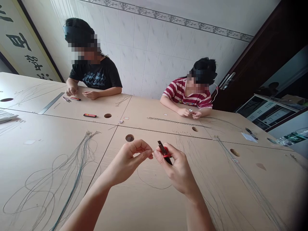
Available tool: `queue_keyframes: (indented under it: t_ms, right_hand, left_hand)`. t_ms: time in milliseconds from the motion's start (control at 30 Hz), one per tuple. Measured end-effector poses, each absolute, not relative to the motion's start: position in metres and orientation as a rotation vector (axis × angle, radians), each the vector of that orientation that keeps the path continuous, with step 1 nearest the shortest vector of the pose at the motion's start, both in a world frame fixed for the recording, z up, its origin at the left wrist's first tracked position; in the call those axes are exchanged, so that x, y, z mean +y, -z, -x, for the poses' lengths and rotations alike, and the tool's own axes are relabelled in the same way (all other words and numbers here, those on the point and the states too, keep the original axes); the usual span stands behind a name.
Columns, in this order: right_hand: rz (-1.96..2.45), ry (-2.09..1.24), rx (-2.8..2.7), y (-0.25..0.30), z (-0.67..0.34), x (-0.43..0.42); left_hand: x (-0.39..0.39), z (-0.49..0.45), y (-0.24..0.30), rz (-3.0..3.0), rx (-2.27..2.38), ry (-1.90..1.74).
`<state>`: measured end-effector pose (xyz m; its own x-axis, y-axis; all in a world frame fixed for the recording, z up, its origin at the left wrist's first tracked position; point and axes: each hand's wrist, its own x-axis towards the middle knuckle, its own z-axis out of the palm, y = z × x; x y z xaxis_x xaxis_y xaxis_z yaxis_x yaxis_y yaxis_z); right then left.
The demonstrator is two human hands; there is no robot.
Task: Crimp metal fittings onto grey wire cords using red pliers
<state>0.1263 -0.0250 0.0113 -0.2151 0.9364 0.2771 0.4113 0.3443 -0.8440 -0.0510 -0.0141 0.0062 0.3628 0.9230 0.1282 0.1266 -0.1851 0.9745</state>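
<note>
My left hand [131, 162] is closed in a pinch near the middle of the table, its fingertips at a tiny piece at the end of a thin cord [154, 188]. The cord hangs in a loose loop below both hands. My right hand [176, 168] is wrapped around a red and black tool [166, 154] that looks like a utility knife, its dark end pointing up and away. The right thumb tip meets the left fingertips at the tiny piece, whose shape is too small to make out.
A bundle of thin cords [80, 170] with metal ends spreads at left, another [250, 179] at right. A red and black tool [89, 115] lies farther back. Round holes [129, 138] pierce the table. Two people [96, 73] sit opposite, hands on small items. A bottle [295, 137] is at far right.
</note>
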Motion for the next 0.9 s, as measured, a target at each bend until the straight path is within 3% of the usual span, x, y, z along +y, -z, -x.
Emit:
queue_keyframes:
  t_ms: [200, 467, 900]
  right_hand:
    - [1.232, -0.810, -1.902, -0.0113, -0.1270, -0.0254]
    - [1.179, -0.779, -1.819, -0.0081, -0.1282, -0.0239]
    - [1.143, -0.689, -1.815, -0.0097, -0.1264, -0.0264]
  left_hand:
    - [-0.0186, 0.0513, -0.0137, -1.773, 1.187, -0.858]
    - [-0.0133, 0.0526, -0.0062, -1.588, 0.975, -0.946]
    - [-0.0175, 0.0477, -0.0094, -1.662, 1.017, -0.950]
